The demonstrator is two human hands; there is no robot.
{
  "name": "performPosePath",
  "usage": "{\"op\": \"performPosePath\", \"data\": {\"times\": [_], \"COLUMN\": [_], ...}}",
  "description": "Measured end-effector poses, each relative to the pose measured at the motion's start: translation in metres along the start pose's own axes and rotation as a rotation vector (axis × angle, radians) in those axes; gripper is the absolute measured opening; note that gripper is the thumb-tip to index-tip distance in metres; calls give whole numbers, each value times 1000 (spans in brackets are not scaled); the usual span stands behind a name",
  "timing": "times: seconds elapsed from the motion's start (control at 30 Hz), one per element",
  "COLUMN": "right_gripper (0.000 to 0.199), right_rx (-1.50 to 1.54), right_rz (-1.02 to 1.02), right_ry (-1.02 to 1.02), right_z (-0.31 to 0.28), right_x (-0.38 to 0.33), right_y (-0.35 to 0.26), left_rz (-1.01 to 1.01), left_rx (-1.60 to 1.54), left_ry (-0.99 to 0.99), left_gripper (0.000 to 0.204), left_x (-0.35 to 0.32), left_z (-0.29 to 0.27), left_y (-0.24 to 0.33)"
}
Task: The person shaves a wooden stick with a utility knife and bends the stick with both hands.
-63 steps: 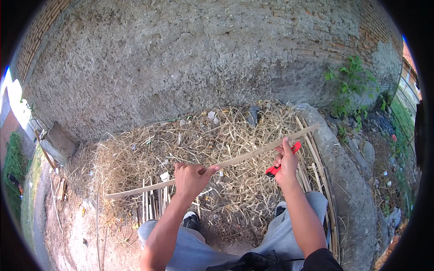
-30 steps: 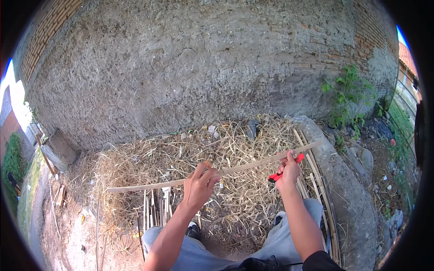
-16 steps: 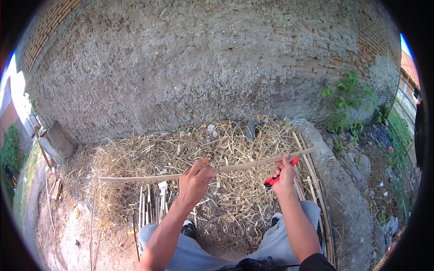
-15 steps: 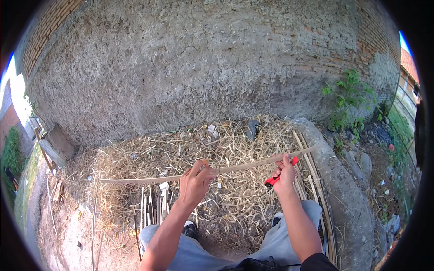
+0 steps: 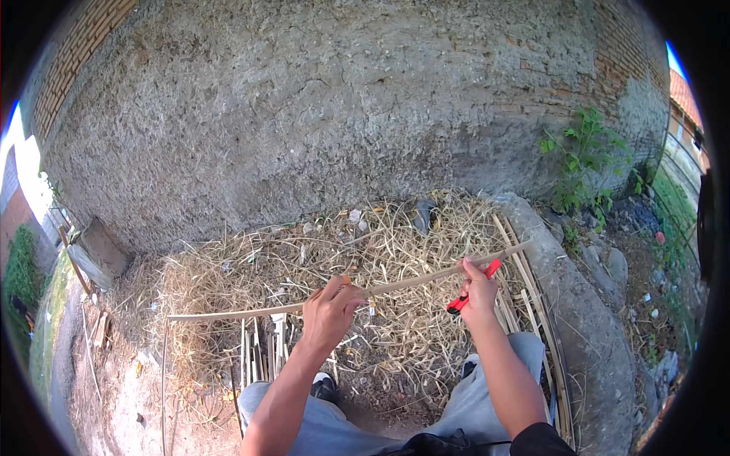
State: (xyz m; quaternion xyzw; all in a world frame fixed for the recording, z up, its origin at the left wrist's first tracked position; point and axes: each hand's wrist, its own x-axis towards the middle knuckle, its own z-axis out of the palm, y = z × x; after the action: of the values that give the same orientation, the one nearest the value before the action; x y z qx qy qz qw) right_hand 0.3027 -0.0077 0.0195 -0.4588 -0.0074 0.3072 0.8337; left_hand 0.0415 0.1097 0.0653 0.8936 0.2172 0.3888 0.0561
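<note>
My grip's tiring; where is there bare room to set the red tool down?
Mostly bare: pale dirt between two thin sticks, lower left; grey ledge outside the right-hand strips. Crowded: shavings between wall and shoes, under the held strip.

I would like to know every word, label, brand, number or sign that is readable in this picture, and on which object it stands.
No text can be read here.
Long flat strip: no lettering visible.
Red and black tool in the right hand: none legible.
Wall: no sign visible.
Pale scrap by the straw: too small to tell.
</note>
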Motion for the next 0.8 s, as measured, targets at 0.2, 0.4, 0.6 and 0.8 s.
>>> {"op": "performPosePath", "data": {"times": [0.2,0.4,0.6,0.8], "right_gripper": [6,16,29,31], "right_rx": [28,61,158,188], "right_rz": [1,48,101,100], "right_ry": [-40,-99,-229,-306], "right_z": [0,0,3,2], "right_x": [-1,1,3,2], "right_y": [1,-1,-7,-10], "left_rz": [28,-4,-23,-146], "left_rx": [9,13,22,67], "left_ry": [-7,-8,-75,-182], "left_gripper": [13,16,18,15], "left_x": [-1,-1,-6,-8], "left_z": [0,5,8,5], "left_y": [2,5,-1,3]}}
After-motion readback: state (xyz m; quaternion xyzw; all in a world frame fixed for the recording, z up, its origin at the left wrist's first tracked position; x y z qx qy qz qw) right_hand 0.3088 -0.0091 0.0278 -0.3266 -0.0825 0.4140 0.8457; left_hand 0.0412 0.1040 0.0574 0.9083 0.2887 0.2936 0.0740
